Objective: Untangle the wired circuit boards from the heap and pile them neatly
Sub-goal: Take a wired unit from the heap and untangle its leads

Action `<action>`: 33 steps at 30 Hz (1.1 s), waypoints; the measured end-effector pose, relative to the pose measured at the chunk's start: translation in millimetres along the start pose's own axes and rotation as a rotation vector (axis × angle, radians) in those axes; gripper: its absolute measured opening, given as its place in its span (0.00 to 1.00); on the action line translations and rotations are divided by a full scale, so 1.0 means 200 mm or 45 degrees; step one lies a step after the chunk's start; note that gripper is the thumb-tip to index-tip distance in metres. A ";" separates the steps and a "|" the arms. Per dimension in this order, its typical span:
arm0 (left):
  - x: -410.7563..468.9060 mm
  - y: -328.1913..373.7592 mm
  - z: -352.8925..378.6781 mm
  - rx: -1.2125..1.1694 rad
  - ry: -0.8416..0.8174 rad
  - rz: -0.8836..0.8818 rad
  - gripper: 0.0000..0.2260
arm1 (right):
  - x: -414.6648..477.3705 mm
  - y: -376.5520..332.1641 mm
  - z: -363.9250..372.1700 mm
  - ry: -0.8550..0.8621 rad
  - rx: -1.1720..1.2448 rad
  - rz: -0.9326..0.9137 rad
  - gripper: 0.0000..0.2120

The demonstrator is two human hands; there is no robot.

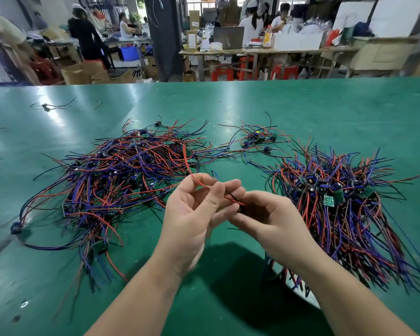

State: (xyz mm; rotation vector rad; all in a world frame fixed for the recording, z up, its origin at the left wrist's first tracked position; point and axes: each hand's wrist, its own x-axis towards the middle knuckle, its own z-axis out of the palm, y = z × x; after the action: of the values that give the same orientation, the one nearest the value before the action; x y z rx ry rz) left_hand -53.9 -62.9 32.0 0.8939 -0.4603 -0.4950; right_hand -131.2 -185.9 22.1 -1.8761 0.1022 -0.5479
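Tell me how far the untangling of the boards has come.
Done: the combed pile on the right. In hand: the left hand and right hand pinch one red wire running into the tangled heap. Left: that heap and a small cluster behind.

Tangled heap [121,170] spread left of centre: red, blue and black leads knotted, pointing all ways; small green boards and blue coils scattered through.

Sorted pile [337,207] laid at right: boards bunched at far end, some tilted; leads combed toward near edge and fanned.

Small cluster [257,139] of few boards set farther back between the two.

Red wire [186,161] lifted from heap, pinched in left hand [192,214] by thumb and forefinger. Wire run on with black lead to dark component [241,209], gripped in right hand [272,219], mostly hidden.
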 end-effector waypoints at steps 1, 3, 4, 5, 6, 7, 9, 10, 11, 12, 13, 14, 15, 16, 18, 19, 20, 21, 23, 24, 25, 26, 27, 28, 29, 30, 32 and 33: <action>0.01 0.00 0.00 -0.067 -0.020 -0.049 0.12 | 0.00 0.00 0.00 0.027 0.103 0.041 0.09; 0.03 0.01 0.00 -0.023 0.014 -0.065 0.08 | 0.02 0.00 -0.01 0.118 0.343 0.155 0.09; 0.04 0.01 -0.01 0.092 0.075 -0.051 0.05 | 0.02 -0.01 -0.03 0.161 0.464 0.217 0.10; 0.05 0.02 -0.03 0.223 0.144 -0.047 0.03 | 0.03 -0.03 -0.04 0.187 0.592 0.273 0.10; 0.06 0.01 -0.04 0.324 0.191 -0.076 0.04 | 0.03 -0.04 -0.05 0.193 0.721 0.316 0.11; 0.06 0.01 -0.05 0.382 0.205 -0.147 0.05 | 0.03 -0.05 -0.07 0.187 0.832 0.351 0.11; 0.06 0.00 -0.04 0.419 0.132 -0.335 0.07 | 0.04 -0.05 -0.08 0.167 0.960 0.404 0.12; 0.05 -0.01 -0.03 0.430 0.074 -0.413 0.07 | 0.04 -0.06 -0.09 0.161 0.982 0.424 0.12; 0.04 -0.02 -0.02 0.434 0.019 -0.472 0.08 | 0.04 -0.06 -0.09 0.159 0.979 0.434 0.12; 0.03 -0.04 -0.02 0.422 -0.031 -0.504 0.10 | 0.04 -0.05 -0.09 0.154 0.960 0.432 0.12; 0.01 -0.05 -0.01 0.402 -0.071 -0.510 0.12 | 0.03 -0.05 -0.08 0.140 0.934 0.423 0.12; 0.00 -0.06 0.00 0.389 -0.088 -0.494 0.15 | 0.03 -0.05 -0.08 0.120 0.908 0.414 0.12; 0.00 -0.07 0.01 0.395 -0.081 -0.466 0.17 | 0.03 -0.04 -0.08 0.100 0.888 0.412 0.12; -0.01 -0.07 0.01 0.415 -0.058 -0.428 0.18 | 0.03 -0.04 -0.07 0.088 0.872 0.415 0.12; -0.01 -0.07 0.01 0.448 -0.007 -0.361 0.16 | 0.03 -0.04 -0.07 0.090 0.833 0.430 0.11; 0.00 -0.07 0.00 0.459 0.003 -0.347 0.14 | 0.03 -0.04 -0.07 0.101 0.790 0.435 0.10; 0.00 -0.07 0.00 0.475 -0.002 -0.343 0.12 | 0.03 -0.03 -0.07 0.118 0.733 0.436 0.09; 0.00 -0.08 0.00 0.498 -0.014 -0.344 0.10 | 0.03 -0.03 -0.06 0.140 0.676 0.435 0.08; -0.01 -0.08 0.00 0.545 -0.021 -0.333 0.09 | 0.03 -0.03 -0.06 0.188 0.591 0.432 0.08; -0.01 -0.09 0.00 0.577 -0.002 -0.301 0.09 | 0.03 -0.03 -0.06 0.209 0.575 0.431 0.08; -0.01 -0.09 0.00 0.633 0.025 -0.253 0.10 | 0.03 -0.03 -0.06 0.224 0.575 0.431 0.07; -0.01 -0.09 0.00 0.710 0.052 -0.197 0.13 | 0.04 -0.03 -0.05 0.234 0.583 0.429 0.05; -0.01 -0.10 -0.01 0.787 0.070 -0.139 0.16 | 0.04 -0.03 -0.05 0.239 0.582 0.426 0.03; -0.01 -0.10 -0.02 0.850 0.072 -0.093 0.18 | 0.04 -0.03 -0.05 0.244 0.565 0.419 0.04; -0.01 -0.10 -0.02 0.895 0.054 -0.067 0.17 | 0.04 -0.02 -0.04 0.249 0.538 0.410 0.08; -0.01 -0.11 -0.02 0.916 0.018 -0.061 0.15 | 0.04 -0.02 -0.04 0.247 0.519 0.403 0.11; -0.02 -0.11 -0.02 0.877 -0.081 -0.104 0.10 | 0.04 -0.01 -0.04 0.233 0.519 0.406 0.12; -0.02 -0.10 -0.01 0.833 -0.123 -0.144 0.09 | 0.04 -0.01 -0.04 0.229 0.539 0.422 0.11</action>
State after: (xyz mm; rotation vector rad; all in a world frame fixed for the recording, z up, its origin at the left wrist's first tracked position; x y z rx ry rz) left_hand -59.7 -70.3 13.6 1.5355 -0.6800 -0.4988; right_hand -128.3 -194.5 29.3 -1.3602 0.3795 -0.4646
